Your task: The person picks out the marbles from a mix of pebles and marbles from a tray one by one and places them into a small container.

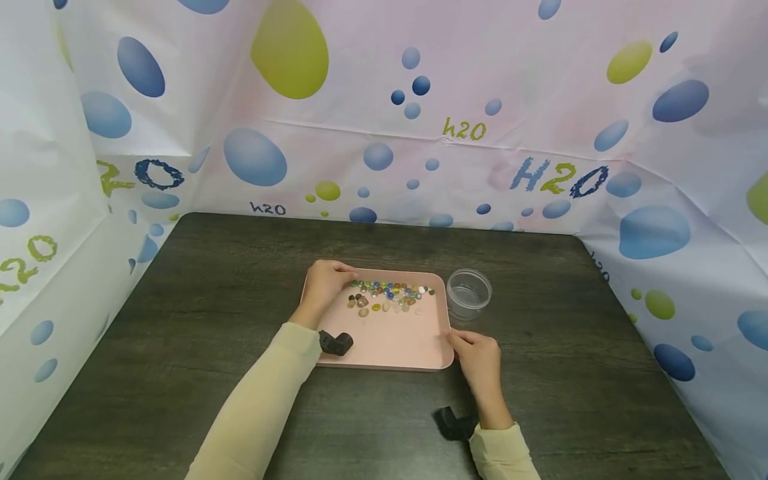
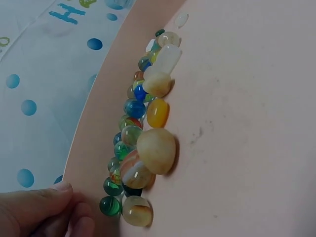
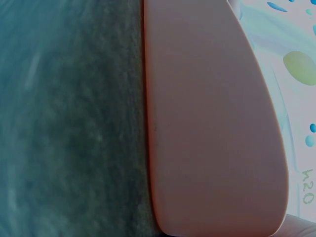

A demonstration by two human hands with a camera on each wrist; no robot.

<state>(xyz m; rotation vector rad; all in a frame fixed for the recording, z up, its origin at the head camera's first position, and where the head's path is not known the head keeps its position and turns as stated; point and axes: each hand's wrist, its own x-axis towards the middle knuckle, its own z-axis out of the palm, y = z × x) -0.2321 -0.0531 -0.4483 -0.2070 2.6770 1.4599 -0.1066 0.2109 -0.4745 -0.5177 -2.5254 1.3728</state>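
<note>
A pink tray [image 1: 390, 340] lies on the dark wooden table [image 1: 210, 300]. Several glass marbles [image 1: 390, 291] and smooth stones [image 1: 363, 303] are bunched along its far rim. My left hand [image 1: 326, 283] grips the tray's far-left corner, and in the left wrist view its fingers [image 2: 39, 212] curl on the rim just beside the marbles [image 2: 129, 134] and a pale stone [image 2: 157, 150]. At the near-right corner my right hand [image 1: 479, 357] holds the tray's edge. The right wrist view shows only the tray [image 3: 212, 123] and the table [image 3: 74, 123].
A clear, empty plastic jar [image 1: 469, 293] stands just right of the tray's far-right corner. Bubble-printed sheets [image 1: 420, 133] wall the table at the back and on both sides. Dark table surface lies left, right and in front of the tray.
</note>
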